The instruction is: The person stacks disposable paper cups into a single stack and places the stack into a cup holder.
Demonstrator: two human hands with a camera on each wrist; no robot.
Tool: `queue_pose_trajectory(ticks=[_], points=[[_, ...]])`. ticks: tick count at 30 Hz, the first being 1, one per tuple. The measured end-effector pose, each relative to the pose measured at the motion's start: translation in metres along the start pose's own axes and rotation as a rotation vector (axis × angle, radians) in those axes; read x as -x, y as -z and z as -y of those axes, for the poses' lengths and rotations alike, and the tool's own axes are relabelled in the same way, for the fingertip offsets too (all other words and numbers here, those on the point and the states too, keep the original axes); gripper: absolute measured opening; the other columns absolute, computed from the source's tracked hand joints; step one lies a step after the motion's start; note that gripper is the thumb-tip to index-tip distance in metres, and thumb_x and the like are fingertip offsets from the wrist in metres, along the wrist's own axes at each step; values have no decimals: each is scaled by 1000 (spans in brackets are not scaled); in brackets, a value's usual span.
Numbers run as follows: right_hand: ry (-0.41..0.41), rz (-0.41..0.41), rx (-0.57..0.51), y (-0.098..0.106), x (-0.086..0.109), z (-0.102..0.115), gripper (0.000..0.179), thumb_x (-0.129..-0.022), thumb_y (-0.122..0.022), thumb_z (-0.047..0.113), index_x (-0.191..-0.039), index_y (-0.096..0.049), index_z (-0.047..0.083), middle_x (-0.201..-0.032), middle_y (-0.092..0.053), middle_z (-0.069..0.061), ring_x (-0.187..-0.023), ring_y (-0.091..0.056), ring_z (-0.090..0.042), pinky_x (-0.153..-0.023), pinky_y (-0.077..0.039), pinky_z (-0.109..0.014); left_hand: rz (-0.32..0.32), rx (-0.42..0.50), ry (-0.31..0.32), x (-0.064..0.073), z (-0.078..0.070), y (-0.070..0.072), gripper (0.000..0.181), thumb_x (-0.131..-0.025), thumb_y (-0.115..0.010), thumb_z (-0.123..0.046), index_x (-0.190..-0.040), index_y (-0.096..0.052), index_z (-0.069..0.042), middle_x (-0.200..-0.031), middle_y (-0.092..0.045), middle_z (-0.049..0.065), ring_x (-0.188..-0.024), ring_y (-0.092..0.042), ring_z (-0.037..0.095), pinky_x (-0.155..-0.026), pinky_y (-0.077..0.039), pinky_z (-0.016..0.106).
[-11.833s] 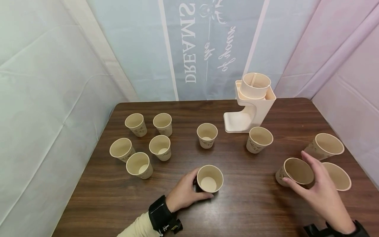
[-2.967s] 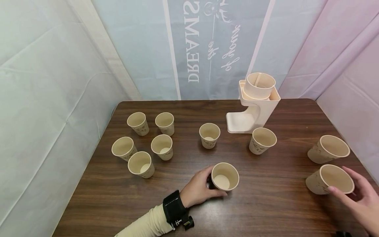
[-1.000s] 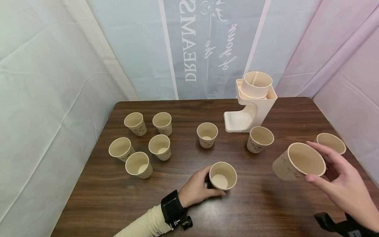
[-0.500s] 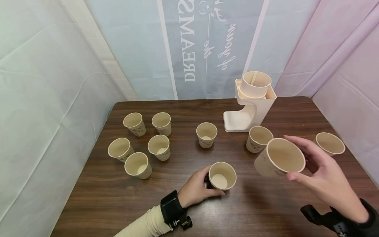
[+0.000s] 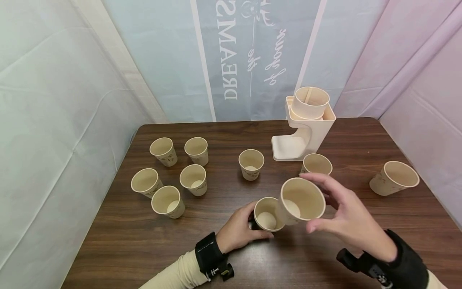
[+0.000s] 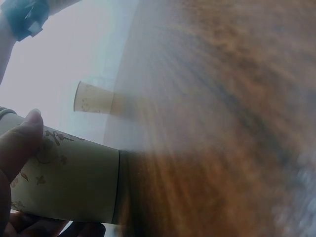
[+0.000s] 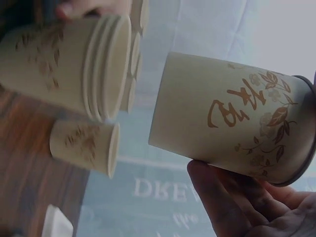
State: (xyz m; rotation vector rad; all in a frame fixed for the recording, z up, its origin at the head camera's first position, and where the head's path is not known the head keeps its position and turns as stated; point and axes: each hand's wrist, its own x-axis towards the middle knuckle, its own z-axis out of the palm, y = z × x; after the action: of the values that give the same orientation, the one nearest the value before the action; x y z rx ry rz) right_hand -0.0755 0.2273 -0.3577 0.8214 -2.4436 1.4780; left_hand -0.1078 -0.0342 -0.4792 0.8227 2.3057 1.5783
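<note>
Cups, patterned paper, beige: eight standing apart on the table, one in the right hand, and one nested stack in the left.

Left hand (image 5: 236, 229), one: thumb and fingers curled around the cup stack (image 5: 266, 212), near the middle of the table (image 5: 306, 267). The right wrist view shows at least three rims nested in it; full count cannot be told. Mouth up; whether its base touches the table is unclear.

Right hand (image 5: 351, 218), one: thumb and fingers pinching the single cup (image 5: 302, 199) from either side, raised above the table and tilted, base toward the stack. It overlaps the stack's edge in the head view; a gap shows between them in the right wrist view.

Standing cups, left group, five: back-left cup (image 5: 164, 152), back-right cup (image 5: 197, 151), middle cup (image 5: 193, 180), outer cup (image 5: 147, 183), front cup (image 5: 168, 202).

Standing cups, others, three: centre cup (image 5: 251, 164); stand-side cup (image 5: 317, 163), partly hidden by the right hand and its cup; far-right cup (image 5: 394, 178), near the table's right edge.

Stand (image 5: 311, 136), off-white, one, at the back, bearing one round container (image 5: 309, 105) with one strip (image 5: 308, 95) inside.

Black wristbands, two: left band (image 5: 210, 253), right band (image 5: 402, 263).

Backdrop (image 5: 252, 110), pale blue, one, lettered "DREAMS" in reverse.
</note>
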Motion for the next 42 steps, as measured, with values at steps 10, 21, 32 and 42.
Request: queue_pose_trajectory(ticks=[10, 21, 32, 42], points=[[-22, 26, -15, -28, -4, -6, 99, -57, -98, 18, -144, -52, 12, -130, -64, -2, -115, -60, -9, -90, -53, -20, -6, -30, -11, 0, 0, 0, 76, -74, -94, -20, -140, -56, -16, -127, -65, -2, -118, -59, 7, -104, -48, 27], [-41, 36, 5, -46, -1, -11, 98, -58, -98, 11, -144, -52, 12, -134, -62, -1, -122, -57, -9, -93, -54, -24, -4, -22, -11, 0, -1, 1, 74, -75, -93, -20, -139, -57, -14, -128, -65, -1, -119, -58, 9, -103, -48, 28], [-3, 17, 86, -59, 2, -21, 92, -60, -98, 17, -141, -55, 11, -130, -63, 1, -118, -57, -10, -93, -49, -19, 0, 13, -12, 1, 1, 0, 74, -76, -92, -18, -141, -56, -15, -131, -65, -1, -120, -58, 10, -103, -49, 28], [5, 15, 119, -62, 4, -30, 91, -60, -98, 20, -140, -56, 10, -129, -63, -1, -118, -57, -11, -91, -51, -19, 0, 9, -8, 0, 0, 0, 72, -77, -92, -17, -140, -56, -13, -129, -65, 0, -119, -59, 9, -101, -50, 27]])
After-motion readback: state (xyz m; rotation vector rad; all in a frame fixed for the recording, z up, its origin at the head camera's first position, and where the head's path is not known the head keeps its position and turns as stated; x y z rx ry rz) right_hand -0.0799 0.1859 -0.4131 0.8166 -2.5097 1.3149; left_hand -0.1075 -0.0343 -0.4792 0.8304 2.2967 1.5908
